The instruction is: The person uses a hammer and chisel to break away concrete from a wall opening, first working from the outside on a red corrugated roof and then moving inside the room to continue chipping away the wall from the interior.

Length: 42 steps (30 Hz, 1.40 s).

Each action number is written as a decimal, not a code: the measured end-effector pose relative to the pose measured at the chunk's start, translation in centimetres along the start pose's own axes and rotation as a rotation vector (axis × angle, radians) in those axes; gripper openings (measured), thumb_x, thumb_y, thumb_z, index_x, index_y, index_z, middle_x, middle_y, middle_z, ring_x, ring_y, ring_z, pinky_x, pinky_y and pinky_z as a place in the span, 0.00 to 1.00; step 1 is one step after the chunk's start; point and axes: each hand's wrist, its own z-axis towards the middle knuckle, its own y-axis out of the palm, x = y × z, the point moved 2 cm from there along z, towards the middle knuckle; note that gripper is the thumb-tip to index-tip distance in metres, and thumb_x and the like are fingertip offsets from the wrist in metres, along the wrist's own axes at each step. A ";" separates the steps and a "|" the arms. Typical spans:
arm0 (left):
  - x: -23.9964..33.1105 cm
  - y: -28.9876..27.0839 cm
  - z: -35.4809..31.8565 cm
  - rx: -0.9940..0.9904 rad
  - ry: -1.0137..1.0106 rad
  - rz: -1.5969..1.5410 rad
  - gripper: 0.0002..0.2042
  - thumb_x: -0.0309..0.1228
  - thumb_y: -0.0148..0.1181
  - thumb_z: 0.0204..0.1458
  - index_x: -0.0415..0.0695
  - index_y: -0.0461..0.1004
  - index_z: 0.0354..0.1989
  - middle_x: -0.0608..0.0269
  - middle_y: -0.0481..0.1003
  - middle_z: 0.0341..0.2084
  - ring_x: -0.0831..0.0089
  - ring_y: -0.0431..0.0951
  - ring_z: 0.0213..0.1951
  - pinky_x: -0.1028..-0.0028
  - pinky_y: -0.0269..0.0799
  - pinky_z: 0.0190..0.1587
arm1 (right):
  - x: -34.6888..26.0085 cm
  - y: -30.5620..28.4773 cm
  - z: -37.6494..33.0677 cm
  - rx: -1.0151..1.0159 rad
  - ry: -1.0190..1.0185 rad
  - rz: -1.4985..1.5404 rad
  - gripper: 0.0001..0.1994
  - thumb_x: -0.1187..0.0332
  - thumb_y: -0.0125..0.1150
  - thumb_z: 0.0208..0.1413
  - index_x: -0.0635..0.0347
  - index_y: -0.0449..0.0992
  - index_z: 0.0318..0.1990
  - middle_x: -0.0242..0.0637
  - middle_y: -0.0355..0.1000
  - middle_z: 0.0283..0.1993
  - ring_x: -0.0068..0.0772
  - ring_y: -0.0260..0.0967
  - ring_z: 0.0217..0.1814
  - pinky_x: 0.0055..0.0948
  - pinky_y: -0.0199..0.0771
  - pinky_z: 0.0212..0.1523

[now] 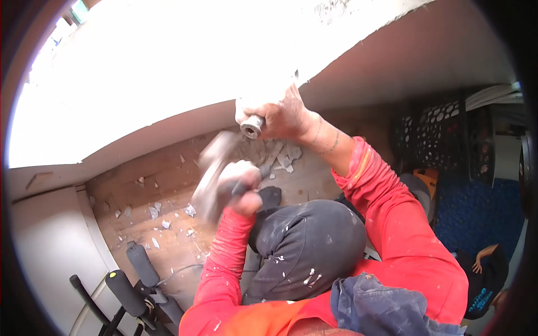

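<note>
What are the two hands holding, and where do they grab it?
The right hand wraps a metal chisel around its shaft, near the struck end. The left hand grips a blurred hammer by its handle.

Renovation or building site inside a room, not a finished living space. Bare white plastered wall (140,61) meets a rough wooden floor (162,190) strewn with pale chips of broken plaster (283,157). Worker's dark trousers (302,246) are spattered with white flecks, red sleeves (403,224) dusty. 2 black-handled tools (134,280) and a thin cable (179,271) lie on the floor at lower left. Black perforated crates (443,140) stacked at right next to a blue mat (476,213). Another person's arm shows at the lower right edge.
</note>
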 end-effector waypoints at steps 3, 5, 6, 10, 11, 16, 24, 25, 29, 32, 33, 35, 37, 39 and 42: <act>0.2 -0.3 -1.5 -0.042 -0.361 -0.178 0.42 0.81 0.39 0.49 0.45 0.62 0.32 0.66 0.62 0.18 0.76 0.60 0.17 0.75 0.57 0.20 | 0.6 0.2 0.7 0.008 -0.043 -0.001 0.05 0.67 0.67 0.38 0.43 0.76 0.23 0.27 0.69 0.20 0.35 0.69 0.22 0.37 0.68 0.26; 0.5 -0.4 -1.2 0.131 -0.177 -0.315 0.43 0.81 0.40 0.48 0.44 0.62 0.32 0.65 0.61 0.18 0.76 0.60 0.17 0.75 0.57 0.19 | 0.4 0.4 0.8 -0.014 -0.059 -0.023 0.05 0.66 0.67 0.38 0.41 0.76 0.22 0.27 0.69 0.20 0.34 0.69 0.21 0.36 0.68 0.25; 1.6 -0.6 -0.7 0.174 -0.129 -0.399 0.43 0.81 0.40 0.48 0.43 0.62 0.32 0.64 0.61 0.18 0.75 0.60 0.17 0.75 0.57 0.19 | -0.4 0.6 0.7 -0.028 -0.065 -0.030 0.05 0.66 0.67 0.39 0.41 0.76 0.22 0.27 0.69 0.20 0.33 0.69 0.21 0.36 0.68 0.25; 1.7 -0.7 0.1 0.149 -0.144 -0.327 0.43 0.80 0.42 0.49 0.42 0.63 0.33 0.62 0.62 0.18 0.75 0.61 0.16 0.74 0.57 0.17 | -2.0 -1.2 1.2 0.073 -0.139 -0.077 0.06 0.65 0.66 0.39 0.39 0.74 0.22 0.22 0.69 0.20 0.29 0.69 0.24 0.35 0.64 0.26; 2.1 -0.9 -0.2 0.122 -0.142 -0.282 0.43 0.80 0.41 0.50 0.42 0.63 0.34 0.62 0.63 0.19 0.74 0.61 0.16 0.73 0.58 0.18 | -1.4 -1.6 1.0 0.079 -0.140 -0.092 0.06 0.66 0.66 0.40 0.39 0.73 0.22 0.22 0.69 0.21 0.29 0.69 0.24 0.35 0.64 0.27; 5.6 -0.3 1.0 0.140 0.007 -0.234 0.41 0.77 0.43 0.53 0.42 0.65 0.30 0.64 0.64 0.16 0.73 0.63 0.15 0.72 0.64 0.20 | -1.0 -2.1 0.6 0.015 -0.097 -0.094 0.06 0.66 0.68 0.38 0.38 0.76 0.24 0.22 0.68 0.20 0.29 0.70 0.25 0.36 0.65 0.31; 1.6 -0.4 0.4 0.032 0.001 -0.260 0.24 0.57 0.46 0.57 0.45 0.65 0.30 0.63 0.67 0.21 0.69 0.70 0.23 0.69 0.68 0.27 | 0.4 -1.9 0.2 0.022 -0.157 -0.051 0.07 0.67 0.67 0.35 0.42 0.73 0.20 0.26 0.65 0.18 0.35 0.67 0.24 0.36 0.66 0.28; 4.8 0.0 1.9 0.098 0.175 -0.392 0.40 0.79 0.40 0.52 0.45 0.64 0.30 0.63 0.67 0.20 0.69 0.67 0.21 0.68 0.67 0.25 | 0.3 -2.1 1.1 0.049 -0.151 0.007 0.07 0.67 0.66 0.35 0.42 0.73 0.20 0.27 0.65 0.18 0.36 0.67 0.23 0.36 0.66 0.28; 3.9 0.3 0.7 0.074 0.136 -0.210 0.41 0.80 0.40 0.50 0.45 0.64 0.31 0.64 0.66 0.20 0.70 0.67 0.21 0.69 0.65 0.24 | -0.1 -2.8 1.4 0.043 -0.082 -0.002 0.05 0.67 0.64 0.37 0.45 0.73 0.19 0.27 0.66 0.18 0.37 0.67 0.22 0.37 0.66 0.27; -0.8 -0.3 -1.1 -0.090 -0.334 -0.045 0.41 0.80 0.40 0.51 0.45 0.64 0.31 0.66 0.65 0.19 0.73 0.66 0.19 0.72 0.61 0.22 | -0.4 -2.0 1.6 0.077 -0.071 -0.017 0.04 0.67 0.65 0.39 0.46 0.75 0.19 0.29 0.68 0.19 0.38 0.68 0.22 0.37 0.67 0.27; 0.7 0.1 -0.3 -0.028 -0.265 -0.147 0.41 0.79 0.40 0.52 0.45 0.64 0.30 0.66 0.64 0.18 0.74 0.62 0.17 0.73 0.59 0.20 | 0.0 -1.3 1.7 0.086 -0.066 -0.043 0.04 0.67 0.65 0.40 0.46 0.76 0.19 0.29 0.69 0.19 0.38 0.69 0.23 0.37 0.67 0.27; 3.0 0.3 0.2 0.092 -0.150 -0.269 0.42 0.80 0.39 0.51 0.43 0.64 0.30 0.64 0.62 0.16 0.74 0.60 0.15 0.74 0.57 0.18 | -0.3 -0.9 1.2 0.068 -0.036 -0.057 0.03 0.66 0.66 0.40 0.46 0.77 0.20 0.28 0.70 0.20 0.37 0.69 0.23 0.37 0.68 0.27; 4.4 -0.4 0.2 0.141 -0.069 -0.347 0.44 0.81 0.39 0.50 0.41 0.64 0.30 0.62 0.62 0.16 0.74 0.61 0.15 0.74 0.58 0.17 | -1.7 -1.6 0.9 0.044 -0.057 -0.070 0.03 0.66 0.66 0.40 0.45 0.77 0.22 0.27 0.71 0.20 0.35 0.70 0.23 0.38 0.68 0.27; 5.5 -0.5 0.7 0.110 -0.082 -0.312 0.44 0.81 0.39 0.49 0.41 0.64 0.30 0.61 0.63 0.16 0.73 0.61 0.14 0.73 0.60 0.17 | -0.7 -0.8 0.4 0.209 -0.106 -0.021 0.04 0.66 0.67 0.39 0.42 0.77 0.23 0.25 0.70 0.20 0.34 0.70 0.23 0.36 0.67 0.29; 6.8 -0.8 1.5 0.118 0.024 -0.327 0.44 0.81 0.41 0.49 0.41 0.64 0.30 0.61 0.64 0.16 0.73 0.62 0.15 0.73 0.61 0.18 | -0.9 -1.1 0.9 0.025 -0.098 -0.102 0.04 0.65 0.68 0.38 0.43 0.77 0.23 0.25 0.69 0.19 0.35 0.70 0.23 0.35 0.67 0.29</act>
